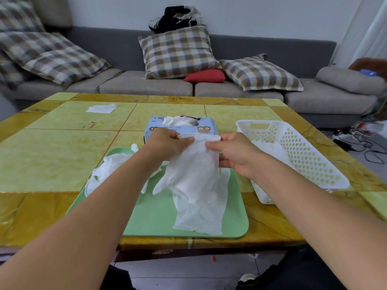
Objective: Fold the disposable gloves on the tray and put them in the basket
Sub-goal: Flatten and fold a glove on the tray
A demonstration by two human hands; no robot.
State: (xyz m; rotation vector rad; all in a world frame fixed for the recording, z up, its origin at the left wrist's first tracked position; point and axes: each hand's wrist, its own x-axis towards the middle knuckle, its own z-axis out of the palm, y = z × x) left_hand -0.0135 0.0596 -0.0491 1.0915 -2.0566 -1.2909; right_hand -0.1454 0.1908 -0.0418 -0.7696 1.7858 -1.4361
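A white disposable glove (pixel 194 170) hangs cuff-up over the green tray (pixel 159 214), held above it by both hands. The left hand (pixel 165 144) pinches the cuff's left corner between thumb and fingers (pixel 187 139), and the right hand (pixel 232 152) pinches the right corner the same way, so the cuff is stretched flat between them. Held like this, the glove's own weight pulls it straight, its fingertips trailing down toward the tray's near edge. That looks like preparation for laying it flat and folding it cleanly. It may be two layers or a second glove beneath; I cannot tell.

On the tray's left side lies a crumpled heap of more gloves (pixel 109 170), apparently awaiting their turn, some spilling over the rim onto the tabletop (pixel 52 143).

Just right of the tray sits the white perforated basket (pixel 303 155), close enough for a short reach, with some white gloves (pixel 270 149) already inside, so the task seems partly done.

Beyond the hands stands a blue glove box (pixel 182 127) with a glove poking from its opening. Far left on the tabletop lies a white tissue (pixel 101 108). A grey sofa (pixel 146 84) with checked cushions lies behind.
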